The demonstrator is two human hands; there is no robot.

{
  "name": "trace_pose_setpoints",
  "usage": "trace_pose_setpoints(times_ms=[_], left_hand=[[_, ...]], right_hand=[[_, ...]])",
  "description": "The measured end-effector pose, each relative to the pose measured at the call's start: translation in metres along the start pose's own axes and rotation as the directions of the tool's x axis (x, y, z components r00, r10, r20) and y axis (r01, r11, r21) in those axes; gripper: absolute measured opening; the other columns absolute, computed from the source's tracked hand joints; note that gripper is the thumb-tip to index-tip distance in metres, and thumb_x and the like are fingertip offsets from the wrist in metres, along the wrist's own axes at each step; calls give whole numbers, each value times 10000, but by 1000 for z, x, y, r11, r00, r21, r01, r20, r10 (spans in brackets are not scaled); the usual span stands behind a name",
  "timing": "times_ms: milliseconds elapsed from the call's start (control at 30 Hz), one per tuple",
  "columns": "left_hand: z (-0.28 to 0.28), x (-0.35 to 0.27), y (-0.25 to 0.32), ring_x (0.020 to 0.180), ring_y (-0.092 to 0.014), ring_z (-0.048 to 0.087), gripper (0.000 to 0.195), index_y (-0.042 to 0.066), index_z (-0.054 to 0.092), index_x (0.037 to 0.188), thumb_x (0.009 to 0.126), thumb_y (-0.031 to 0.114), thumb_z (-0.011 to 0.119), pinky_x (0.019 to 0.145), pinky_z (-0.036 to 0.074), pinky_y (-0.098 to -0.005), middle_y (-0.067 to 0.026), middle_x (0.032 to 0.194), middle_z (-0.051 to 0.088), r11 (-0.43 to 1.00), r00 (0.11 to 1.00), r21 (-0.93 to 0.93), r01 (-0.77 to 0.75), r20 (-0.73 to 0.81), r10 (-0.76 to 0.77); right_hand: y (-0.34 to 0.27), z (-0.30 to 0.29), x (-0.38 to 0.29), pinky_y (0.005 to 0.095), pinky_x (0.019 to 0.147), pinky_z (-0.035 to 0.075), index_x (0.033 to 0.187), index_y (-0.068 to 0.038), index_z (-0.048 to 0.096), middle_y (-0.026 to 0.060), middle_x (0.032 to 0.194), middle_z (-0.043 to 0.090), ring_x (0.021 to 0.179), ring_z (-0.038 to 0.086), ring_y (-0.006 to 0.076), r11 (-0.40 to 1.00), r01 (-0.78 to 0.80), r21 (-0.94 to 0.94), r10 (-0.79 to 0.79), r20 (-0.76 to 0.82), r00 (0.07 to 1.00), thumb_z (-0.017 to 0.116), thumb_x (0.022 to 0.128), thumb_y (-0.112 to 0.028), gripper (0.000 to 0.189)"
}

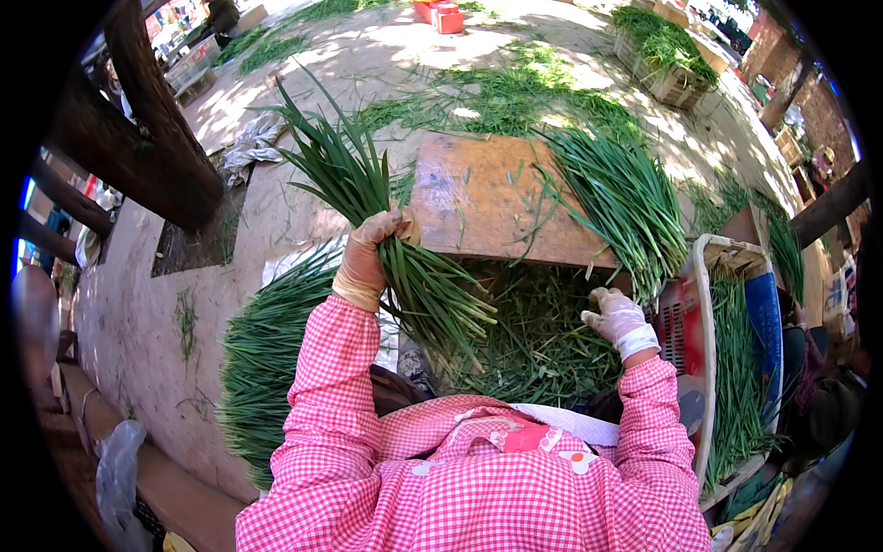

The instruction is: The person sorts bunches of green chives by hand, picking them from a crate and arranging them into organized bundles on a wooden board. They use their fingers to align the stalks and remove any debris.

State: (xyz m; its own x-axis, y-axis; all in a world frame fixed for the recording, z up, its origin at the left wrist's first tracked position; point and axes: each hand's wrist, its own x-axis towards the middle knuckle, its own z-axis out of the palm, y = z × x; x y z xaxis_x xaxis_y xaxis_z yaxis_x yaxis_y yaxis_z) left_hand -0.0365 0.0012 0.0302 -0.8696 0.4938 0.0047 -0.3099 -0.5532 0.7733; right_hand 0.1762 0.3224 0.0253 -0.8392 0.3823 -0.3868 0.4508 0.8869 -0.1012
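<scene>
My left hand [372, 255], in a thin pale glove, is closed around the middle of a bunch of green Chinese chives [428, 276]; the leaf tips point up and left, the pale cut ends down and right. My right hand [614, 316], gloved too, has its fingers curled loosely apart with nothing visible in them. It is just below the pale ends of a chive pile [614, 200] lying on the right part of a wooden board [476, 193]. Loose chive scraps [552, 331] cover the ground between my arms. A large stack of chives [269, 352] lies left of my left forearm.
A plastic crate [705, 310] holding chives stands close at my right. Tree trunks [152, 159] rise at the left. Chive litter [510, 90] lies beyond the board, and a heaped crate [679, 86] stands farther back right. A person [821, 162] is at the far right.
</scene>
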Motion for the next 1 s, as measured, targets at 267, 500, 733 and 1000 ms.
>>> trace_pose_setpoints(times_ms=[267,500,733,1000], left_hand=[[31,-10,15,531,-115,328,258,97,404,651,749,250,587,547,272,-273,8,607,346,991,946,-103,81,320,-44],[5,-4,5,567,-129,351,294,83,394,655,770,287,572,559,287,-267,-12,624,381,995,971,-93,28,240,-5],[28,-10,1,567,-124,401,279,62,442,658,805,270,556,541,334,-261,-15,612,416,993,993,96,66,95,-75],[65,-18,-30,595,-113,509,141,50,569,794,799,190,588,569,426,-248,-14,654,527,989,1000,144,17,-26,-13]], right_hand=[[-141,6,12,369,959,366,1302,-47,370,207,1189,506,1117,489,334,431,721,542,-605,-419,677,541,854,-435,617],[-81,60,11,427,700,455,908,-56,585,166,794,624,808,592,376,802,323,503,-401,53,914,404,918,-395,384],[-51,9,19,362,1057,263,1339,10,293,207,1349,365,1268,344,308,738,506,447,-437,-255,863,696,717,-452,874],[-169,8,4,355,1071,237,1396,41,85,253,1367,296,1291,302,336,418,738,531,-582,-468,666,790,584,-476,1193]])
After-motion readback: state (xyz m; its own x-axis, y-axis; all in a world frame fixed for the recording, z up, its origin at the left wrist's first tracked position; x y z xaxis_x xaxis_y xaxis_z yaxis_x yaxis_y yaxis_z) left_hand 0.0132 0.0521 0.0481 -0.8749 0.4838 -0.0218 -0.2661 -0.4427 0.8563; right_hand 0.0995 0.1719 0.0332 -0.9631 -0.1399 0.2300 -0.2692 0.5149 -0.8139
